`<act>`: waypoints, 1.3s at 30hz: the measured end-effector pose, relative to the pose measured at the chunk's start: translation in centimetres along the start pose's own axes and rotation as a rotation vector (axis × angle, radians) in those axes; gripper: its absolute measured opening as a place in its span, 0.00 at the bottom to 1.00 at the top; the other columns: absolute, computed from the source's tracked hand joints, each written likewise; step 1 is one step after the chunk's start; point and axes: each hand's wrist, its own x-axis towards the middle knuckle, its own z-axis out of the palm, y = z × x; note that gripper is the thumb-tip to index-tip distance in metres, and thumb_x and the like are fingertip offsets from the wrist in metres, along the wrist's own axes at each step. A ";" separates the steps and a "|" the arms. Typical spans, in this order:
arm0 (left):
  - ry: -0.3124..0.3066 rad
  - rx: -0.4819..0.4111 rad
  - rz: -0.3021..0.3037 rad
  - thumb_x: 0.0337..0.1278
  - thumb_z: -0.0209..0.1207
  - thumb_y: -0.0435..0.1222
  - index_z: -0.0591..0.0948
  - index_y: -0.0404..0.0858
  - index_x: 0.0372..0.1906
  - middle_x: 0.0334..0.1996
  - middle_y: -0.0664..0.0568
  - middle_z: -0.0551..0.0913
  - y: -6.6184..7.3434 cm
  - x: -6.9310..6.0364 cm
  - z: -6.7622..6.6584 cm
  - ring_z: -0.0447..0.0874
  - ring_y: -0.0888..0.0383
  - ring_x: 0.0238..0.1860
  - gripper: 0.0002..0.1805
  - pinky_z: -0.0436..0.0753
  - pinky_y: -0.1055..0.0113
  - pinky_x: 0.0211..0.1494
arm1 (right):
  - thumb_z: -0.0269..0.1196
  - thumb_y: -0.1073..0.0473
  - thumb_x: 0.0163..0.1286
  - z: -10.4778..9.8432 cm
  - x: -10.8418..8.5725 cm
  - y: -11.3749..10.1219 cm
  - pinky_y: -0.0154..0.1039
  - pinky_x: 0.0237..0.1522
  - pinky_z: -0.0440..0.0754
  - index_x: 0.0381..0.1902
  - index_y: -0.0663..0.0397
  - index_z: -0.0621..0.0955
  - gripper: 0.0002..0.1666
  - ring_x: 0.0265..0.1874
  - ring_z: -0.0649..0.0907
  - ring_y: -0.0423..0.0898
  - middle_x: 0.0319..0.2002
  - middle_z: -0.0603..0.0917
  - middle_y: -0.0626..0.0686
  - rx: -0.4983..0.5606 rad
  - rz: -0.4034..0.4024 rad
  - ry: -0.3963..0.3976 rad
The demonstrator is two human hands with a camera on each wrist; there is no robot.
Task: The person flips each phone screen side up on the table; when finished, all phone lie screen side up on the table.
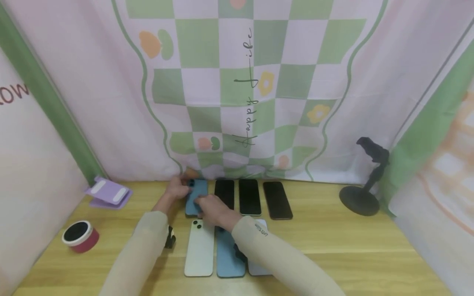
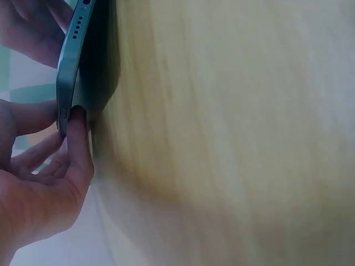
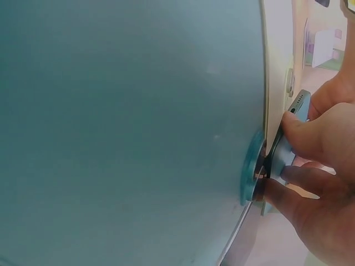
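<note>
A blue phone (image 1: 191, 200), back up with its cameras at the far end, is at the left of the back row. My left hand (image 1: 176, 190) pinches its left edge between thumb and fingers; in the left wrist view that phone (image 2: 69, 72) tilts up off the table. My right hand (image 1: 215, 209) grips its near right side, thumb and fingers at the edges in the right wrist view. Nearer me lie a pale cream phone (image 1: 199, 250), another blue phone (image 1: 230, 261) and a whitish phone (image 1: 259, 269), the last partly hidden by my right sleeve.
Three phones with dark screens, a left one (image 1: 225, 191), a middle one (image 1: 249, 197) and a right one (image 1: 277, 200), continue the back row. A purple stand (image 1: 110, 192) and a red-and-white round container (image 1: 81, 237) are at left, a black stand (image 1: 364, 193) at right. A curtain hangs behind.
</note>
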 end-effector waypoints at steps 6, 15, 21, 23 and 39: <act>0.000 0.039 -0.010 0.51 0.62 0.28 0.79 0.25 0.61 0.57 0.29 0.82 0.8 0.2 0.0 0.81 0.40 0.53 0.28 0.84 0.51 0.58 | 0.69 0.54 0.72 -0.3 -0.4 0.0 0.37 0.52 0.87 0.57 0.51 0.82 0.18 0.49 0.87 0.46 0.52 0.86 0.50 0.030 0.011 0.001; 0.038 0.080 -0.026 0.44 0.55 0.27 0.82 0.28 0.54 0.46 0.37 0.84 2.4 0.0 -1.4 0.80 0.47 0.42 0.26 0.77 0.68 0.36 | 0.65 0.59 0.73 -1.1 -0.6 0.4 0.36 0.50 0.87 0.68 0.57 0.78 0.27 0.41 0.88 0.46 0.61 0.87 0.56 0.242 0.072 0.001; 0.077 0.248 -0.029 0.45 0.57 0.33 0.82 0.31 0.51 0.42 0.40 0.86 3.3 -0.1 -2.3 0.81 0.47 0.40 0.23 0.74 0.67 0.35 | 0.64 0.63 0.71 -1.6 -0.7 0.6 0.48 0.60 0.88 0.65 0.61 0.80 0.25 0.55 0.89 0.56 0.62 0.86 0.62 0.627 0.167 0.081; 0.073 0.292 -0.035 0.46 0.59 0.34 0.83 0.33 0.51 0.43 0.40 0.88 3.7 -0.1 -2.4 0.83 0.47 0.40 0.22 0.76 0.66 0.36 | 0.64 0.64 0.71 -1.6 -0.6 0.6 0.50 0.59 0.88 0.65 0.63 0.80 0.25 0.57 0.89 0.59 0.60 0.86 0.65 0.796 0.215 0.085; 0.046 0.199 -0.008 0.53 0.60 0.35 0.78 0.34 0.62 0.60 0.36 0.84 5.7 -0.5 -0.6 0.82 0.38 0.58 0.27 0.82 0.46 0.61 | 0.64 0.68 0.71 -1.2 -0.3 0.7 0.40 0.46 0.92 0.58 0.70 0.81 0.19 0.41 0.90 0.50 0.50 0.86 0.63 1.457 0.464 0.139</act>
